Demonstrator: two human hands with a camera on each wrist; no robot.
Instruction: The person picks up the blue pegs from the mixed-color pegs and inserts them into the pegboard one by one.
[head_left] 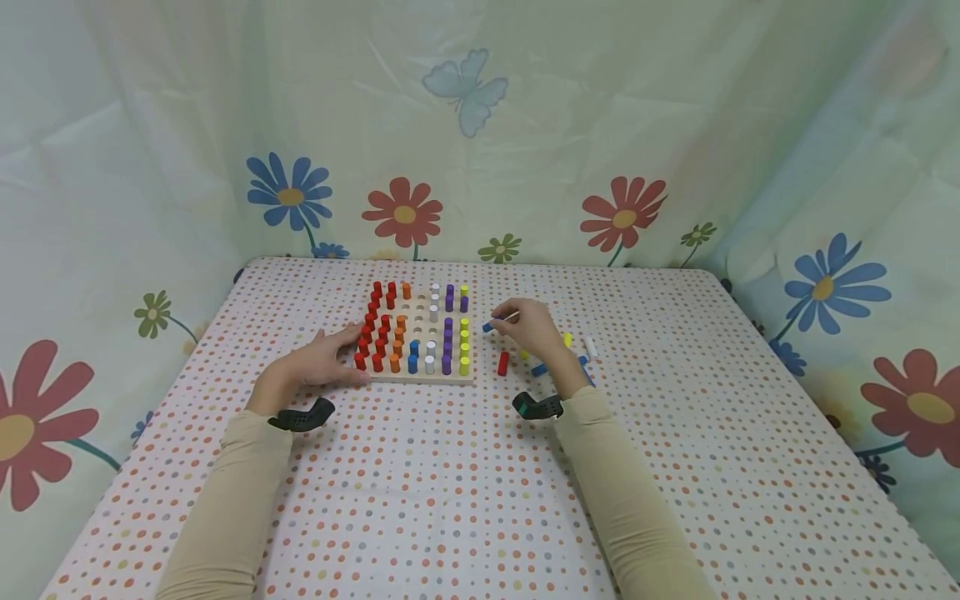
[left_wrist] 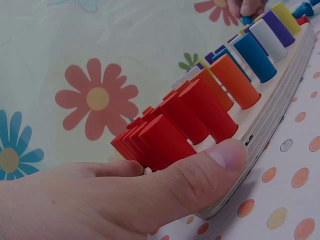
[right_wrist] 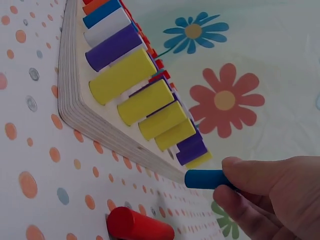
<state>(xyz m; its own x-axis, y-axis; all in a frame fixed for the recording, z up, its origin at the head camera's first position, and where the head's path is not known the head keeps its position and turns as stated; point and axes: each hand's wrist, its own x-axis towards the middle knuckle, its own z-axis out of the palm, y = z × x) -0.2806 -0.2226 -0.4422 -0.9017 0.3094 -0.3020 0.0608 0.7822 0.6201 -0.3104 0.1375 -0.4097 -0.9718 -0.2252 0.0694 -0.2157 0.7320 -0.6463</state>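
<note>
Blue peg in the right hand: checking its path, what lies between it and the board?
Only bare dotted cloth separates the blue peg from the peg board, clearest in the right wrist view.

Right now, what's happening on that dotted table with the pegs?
A person sits at the dotted tablecloth with a square wooden pegboard that stands mostly filled with red, orange, blue, white, purple and yellow pegs. The left hand rests against the board's near left corner, thumb on its edge. The right hand pinches a small blue cylindrical peg just beside the board's right edge. A loose red peg lies on the cloth nearby.
</note>
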